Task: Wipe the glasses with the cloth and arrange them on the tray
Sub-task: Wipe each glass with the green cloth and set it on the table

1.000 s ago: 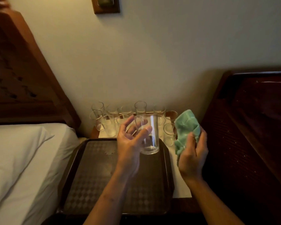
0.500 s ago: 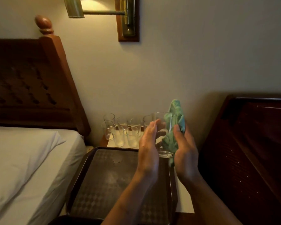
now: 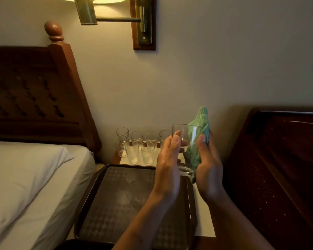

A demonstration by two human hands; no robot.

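A glass (image 3: 185, 141) is held upright between two hands, above the far right corner of the tray (image 3: 119, 204).
Head view: the left hand (image 3: 167, 165) grips the glass from its left, thumb near the rim. The right hand (image 3: 209, 168) holds the green cloth (image 3: 200, 134) pressed against the right side of the glass. The other glasses (image 3: 134, 147) stand behind the tray.

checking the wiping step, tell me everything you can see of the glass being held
The glass is a clear tumbler with a thick base, apparently empty, held upright above the far right corner of the tray. The left hand grips its left side; the right hand presses the green cloth against its right side.
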